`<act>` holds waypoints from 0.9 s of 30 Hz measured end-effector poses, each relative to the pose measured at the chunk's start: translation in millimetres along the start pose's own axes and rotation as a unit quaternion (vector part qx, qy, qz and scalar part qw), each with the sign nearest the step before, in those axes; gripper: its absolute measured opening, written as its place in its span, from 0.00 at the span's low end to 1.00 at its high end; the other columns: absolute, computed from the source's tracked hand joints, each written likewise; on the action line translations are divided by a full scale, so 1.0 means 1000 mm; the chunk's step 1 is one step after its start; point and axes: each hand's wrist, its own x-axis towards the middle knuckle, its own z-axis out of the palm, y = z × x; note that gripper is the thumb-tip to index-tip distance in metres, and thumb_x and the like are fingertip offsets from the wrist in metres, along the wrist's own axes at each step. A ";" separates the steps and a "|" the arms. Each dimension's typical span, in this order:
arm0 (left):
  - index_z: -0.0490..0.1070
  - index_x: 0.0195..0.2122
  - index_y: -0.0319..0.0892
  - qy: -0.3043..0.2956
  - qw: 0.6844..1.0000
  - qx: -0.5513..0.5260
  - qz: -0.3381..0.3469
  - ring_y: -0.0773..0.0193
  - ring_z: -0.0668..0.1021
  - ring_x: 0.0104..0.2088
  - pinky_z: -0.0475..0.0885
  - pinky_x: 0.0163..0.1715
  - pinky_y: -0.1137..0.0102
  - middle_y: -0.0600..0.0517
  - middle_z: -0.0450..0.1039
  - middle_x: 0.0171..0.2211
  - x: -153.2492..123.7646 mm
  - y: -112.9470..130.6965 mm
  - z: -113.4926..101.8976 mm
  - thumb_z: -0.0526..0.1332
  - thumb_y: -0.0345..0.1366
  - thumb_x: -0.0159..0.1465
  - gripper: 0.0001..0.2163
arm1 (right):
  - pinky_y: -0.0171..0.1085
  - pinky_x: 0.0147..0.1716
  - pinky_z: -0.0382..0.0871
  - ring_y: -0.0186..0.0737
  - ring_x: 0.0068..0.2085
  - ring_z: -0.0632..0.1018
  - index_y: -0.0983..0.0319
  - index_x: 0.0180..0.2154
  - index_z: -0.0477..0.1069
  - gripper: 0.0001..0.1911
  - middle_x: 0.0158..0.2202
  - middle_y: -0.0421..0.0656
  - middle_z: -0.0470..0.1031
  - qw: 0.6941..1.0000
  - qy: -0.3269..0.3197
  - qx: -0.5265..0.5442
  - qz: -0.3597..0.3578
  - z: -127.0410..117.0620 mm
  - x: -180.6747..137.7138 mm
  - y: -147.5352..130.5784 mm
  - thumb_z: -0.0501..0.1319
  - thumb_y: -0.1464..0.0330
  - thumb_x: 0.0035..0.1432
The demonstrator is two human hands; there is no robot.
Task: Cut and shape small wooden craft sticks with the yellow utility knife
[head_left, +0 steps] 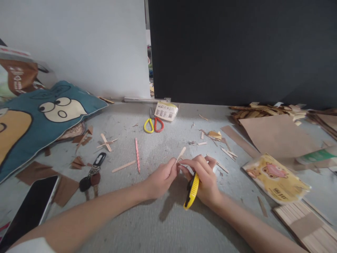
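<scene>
My left hand [161, 178] is closed in a pinch on a thin wooden craft stick [181, 153] that points up and away over the grey tabletop [163, 218]. My right hand [204, 177] is wrapped round a yellow utility knife [192, 189], its fingertips meeting the stick's lower end beside the left thumb. Whether the blade is out is hidden. Both hands rest near the table's middle.
Loose sticks [123, 166], a pink twisted stick [137, 154], keys [91, 174], a phone [31, 207], a blue cartoon cushion [39, 116], yellow-and-red scissors [153, 124], a white packet [165, 111], brown paper [276, 135], a yellow pouch [275, 177], and stacked sticks [302, 221] lie around.
</scene>
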 end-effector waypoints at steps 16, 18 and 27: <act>0.63 0.46 0.43 -0.044 0.990 0.131 0.000 0.58 0.78 0.33 0.68 0.34 0.66 0.49 0.75 0.34 -0.002 0.001 -0.002 0.42 0.45 0.77 0.16 | 0.43 0.41 0.54 0.39 0.34 0.75 0.56 0.44 0.70 0.06 0.34 0.37 0.75 0.998 -0.047 0.029 0.028 0.001 -0.002 0.000 0.58 0.73 0.73; 0.63 0.46 0.43 -0.047 0.990 0.131 -0.003 0.57 0.79 0.34 0.68 0.34 0.65 0.48 0.76 0.34 -0.002 0.002 -0.002 0.42 0.46 0.77 0.16 | 0.43 0.41 0.54 0.40 0.34 0.76 0.57 0.43 0.69 0.06 0.34 0.37 0.76 0.998 -0.056 0.028 0.031 0.001 -0.002 0.000 0.57 0.73 0.73; 0.64 0.44 0.44 -0.036 0.994 0.102 -0.011 0.56 0.79 0.35 0.67 0.34 0.65 0.47 0.76 0.35 -0.002 -0.001 -0.001 0.43 0.47 0.77 0.16 | 0.43 0.42 0.56 0.40 0.36 0.76 0.57 0.40 0.66 0.06 0.35 0.38 0.75 0.993 -0.092 0.045 0.065 0.004 -0.001 0.000 0.55 0.72 0.73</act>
